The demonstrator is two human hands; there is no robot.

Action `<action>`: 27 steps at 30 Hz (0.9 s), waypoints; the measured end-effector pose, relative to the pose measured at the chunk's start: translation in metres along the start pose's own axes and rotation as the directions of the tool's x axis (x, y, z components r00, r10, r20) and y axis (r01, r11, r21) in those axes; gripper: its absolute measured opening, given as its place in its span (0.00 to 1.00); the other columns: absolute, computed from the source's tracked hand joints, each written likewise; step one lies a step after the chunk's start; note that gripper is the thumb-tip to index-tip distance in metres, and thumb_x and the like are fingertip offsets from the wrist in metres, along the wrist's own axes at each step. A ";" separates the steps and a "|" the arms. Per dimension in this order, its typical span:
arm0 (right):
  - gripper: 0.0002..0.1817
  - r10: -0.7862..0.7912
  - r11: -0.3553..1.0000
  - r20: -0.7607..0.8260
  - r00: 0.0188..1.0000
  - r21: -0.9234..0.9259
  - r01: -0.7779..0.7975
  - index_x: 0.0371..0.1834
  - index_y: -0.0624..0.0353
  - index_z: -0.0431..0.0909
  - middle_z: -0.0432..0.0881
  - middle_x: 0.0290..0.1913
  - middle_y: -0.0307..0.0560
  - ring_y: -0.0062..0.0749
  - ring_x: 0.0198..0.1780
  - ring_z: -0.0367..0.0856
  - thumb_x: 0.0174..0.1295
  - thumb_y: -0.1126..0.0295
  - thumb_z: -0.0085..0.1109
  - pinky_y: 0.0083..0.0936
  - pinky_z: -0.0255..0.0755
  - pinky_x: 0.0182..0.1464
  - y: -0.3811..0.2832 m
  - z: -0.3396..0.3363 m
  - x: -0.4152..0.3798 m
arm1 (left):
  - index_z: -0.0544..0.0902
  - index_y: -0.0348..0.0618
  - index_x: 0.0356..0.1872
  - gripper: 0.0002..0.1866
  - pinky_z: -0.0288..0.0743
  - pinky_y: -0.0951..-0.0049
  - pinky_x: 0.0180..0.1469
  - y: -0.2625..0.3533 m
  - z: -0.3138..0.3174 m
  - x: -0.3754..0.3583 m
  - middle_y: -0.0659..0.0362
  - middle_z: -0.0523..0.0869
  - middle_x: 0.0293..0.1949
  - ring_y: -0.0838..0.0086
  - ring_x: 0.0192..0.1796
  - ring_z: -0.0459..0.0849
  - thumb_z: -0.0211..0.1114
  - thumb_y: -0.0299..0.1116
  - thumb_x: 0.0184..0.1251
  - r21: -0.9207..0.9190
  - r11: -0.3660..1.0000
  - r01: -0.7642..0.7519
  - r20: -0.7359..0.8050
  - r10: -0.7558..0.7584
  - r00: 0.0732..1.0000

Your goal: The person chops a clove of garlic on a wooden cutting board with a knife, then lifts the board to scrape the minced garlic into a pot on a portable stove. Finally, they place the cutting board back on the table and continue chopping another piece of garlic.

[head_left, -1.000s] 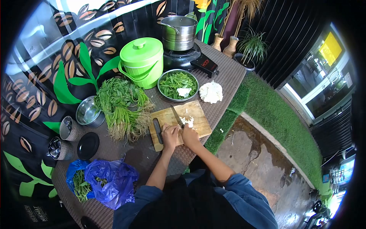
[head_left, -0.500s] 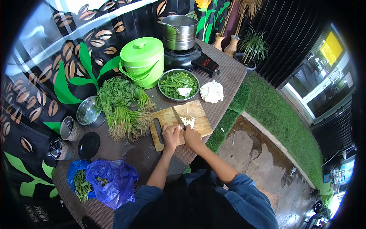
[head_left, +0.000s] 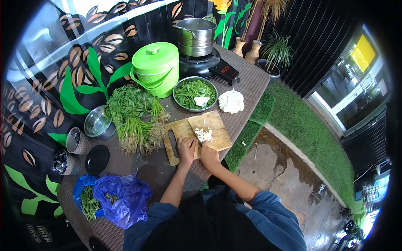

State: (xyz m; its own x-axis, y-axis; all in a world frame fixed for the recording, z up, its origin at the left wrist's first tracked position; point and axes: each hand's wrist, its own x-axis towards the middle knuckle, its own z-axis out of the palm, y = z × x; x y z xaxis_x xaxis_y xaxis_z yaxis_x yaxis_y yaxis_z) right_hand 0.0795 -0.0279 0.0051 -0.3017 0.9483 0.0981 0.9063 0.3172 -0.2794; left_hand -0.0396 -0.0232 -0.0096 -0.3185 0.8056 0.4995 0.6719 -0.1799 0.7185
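A wooden cutting board [head_left: 220,141] with a handle slot lies at the table's near edge. In my right hand [head_left: 209,154] is a knife [head_left: 192,127], its blade pointing away from me over the board. My left hand [head_left: 186,149] rests on the board just left of it, fingers bent and closed together; I cannot tell what they pin down. Finely chopped white pieces [head_left: 203,134] lie heaped beyond the right hand's fingers. Behind the board stands a metal bowl [head_left: 180,104] of green leaves with a small white packet [head_left: 202,101] on top.
A white crumpled mound [head_left: 231,101] sits right of the bowl. Rooted greens [head_left: 136,119] are piled to the left, near a lidded green bucket [head_left: 155,69]. A steel pot [head_left: 196,39] stands on a stove [head_left: 199,66] at the back. Purple plastic bags [head_left: 121,198] lie front left.
My right hand has drawn slightly nearer to me with the knife, and the blade has shifted left. My left hand has barely moved. The chopped pieces sit a little further left.
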 end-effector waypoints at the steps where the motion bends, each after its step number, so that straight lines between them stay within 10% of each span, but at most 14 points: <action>1: 0.10 -0.001 1.000 -0.002 1.000 -0.004 0.001 0.36 0.64 0.68 0.83 0.23 0.58 0.49 0.25 0.86 0.65 0.66 0.47 0.40 0.80 0.25 -0.002 0.003 -0.001 | 0.88 0.37 0.33 0.06 0.66 0.59 0.67 0.002 -0.002 0.001 0.51 0.87 0.32 0.57 0.41 0.79 0.69 0.22 0.52 -0.009 1.000 0.004 0.016 -0.004 1.000; 16: 0.16 -0.025 0.916 0.181 0.983 0.398 -0.050 0.43 0.68 0.65 0.79 0.29 0.72 0.68 0.37 0.79 0.67 0.64 0.51 0.52 0.72 0.39 0.038 -0.038 -0.038 | 0.86 0.37 0.29 0.02 0.69 0.58 0.61 0.001 -0.001 -0.003 0.52 0.86 0.32 0.56 0.42 0.79 0.69 0.24 0.55 0.029 1.000 -0.009 0.020 0.009 1.000; 27: 0.14 0.142 0.816 -0.012 0.990 0.567 -0.111 0.40 0.66 0.65 0.76 0.29 0.73 0.69 0.37 0.76 0.69 0.63 0.49 0.53 0.67 0.36 0.070 -0.058 -0.030 | 0.88 0.42 0.31 0.05 0.66 0.57 0.54 0.006 0.001 0.002 0.59 0.85 0.28 0.63 0.39 0.78 0.72 0.30 0.54 -0.115 0.993 -0.007 0.062 0.014 0.998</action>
State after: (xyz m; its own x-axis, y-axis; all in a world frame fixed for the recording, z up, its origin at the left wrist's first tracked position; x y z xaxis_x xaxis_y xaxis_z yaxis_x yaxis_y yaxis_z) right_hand 0.1686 -0.0345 0.0377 -0.1659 0.9837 0.0687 0.6054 0.1566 -0.7803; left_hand -0.0353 -0.0224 -0.0044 -0.2673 0.8364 0.4786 0.5927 -0.2489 0.7660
